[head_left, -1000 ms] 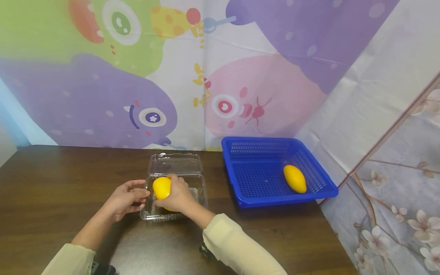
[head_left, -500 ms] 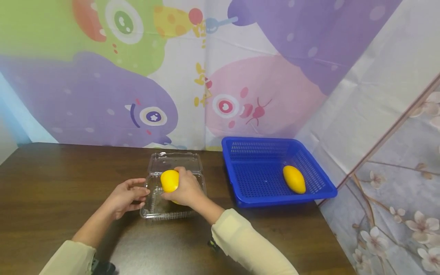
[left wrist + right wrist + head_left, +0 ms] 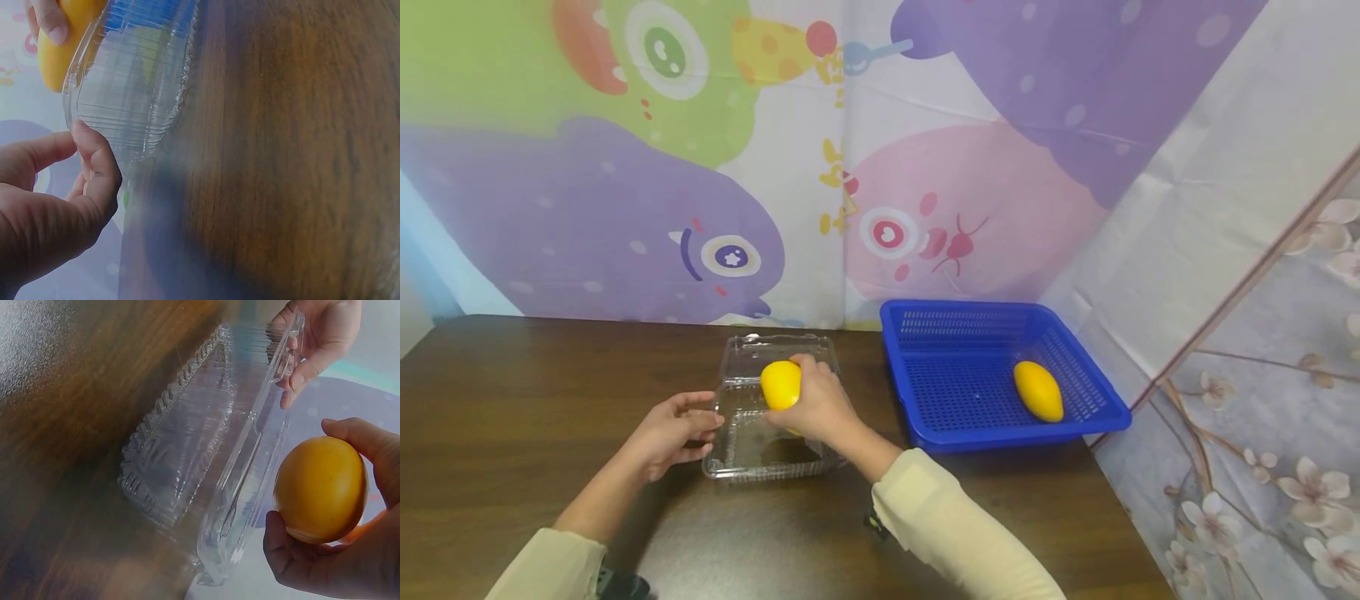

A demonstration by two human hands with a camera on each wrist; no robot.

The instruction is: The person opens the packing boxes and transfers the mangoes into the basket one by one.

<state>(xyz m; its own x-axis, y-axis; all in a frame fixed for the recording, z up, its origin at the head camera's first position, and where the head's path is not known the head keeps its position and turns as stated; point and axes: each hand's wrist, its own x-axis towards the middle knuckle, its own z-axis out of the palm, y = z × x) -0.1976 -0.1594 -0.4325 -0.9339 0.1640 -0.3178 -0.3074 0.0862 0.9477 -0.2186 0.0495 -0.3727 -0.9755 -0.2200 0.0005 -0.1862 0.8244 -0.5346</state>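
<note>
My right hand (image 3: pixel 820 402) grips a yellow mango (image 3: pixel 780 386) above the clear plastic clamshell container (image 3: pixel 737 458). In the right wrist view, the thumb and curled fingers hold the mango (image 3: pixel 322 487) from opposite sides, apart from the container's rim (image 3: pixel 244 456). The container's lid lies folded back toward the wall. At its left edge, my left hand (image 3: pixel 672 435) pinches the rim between thumb and fingers, seen closer in the left wrist view, where the hand (image 3: pixel 69 194) meets the plastic wall (image 3: pixel 119 94). No fruit shows inside the container.
To the right stands a blue plastic basket (image 3: pixel 940 392) with a second mango (image 3: pixel 1038 392) lying in its right part. A cartoon-printed cloth (image 3: pixel 700 200) hangs behind the brown wooden table (image 3: pixel 535 392). A flowered panel (image 3: pixel 1262 417) borders the right side.
My right hand has raised the mango out of the container's base and moved it a little to the right. My left hand has stayed at the rim.
</note>
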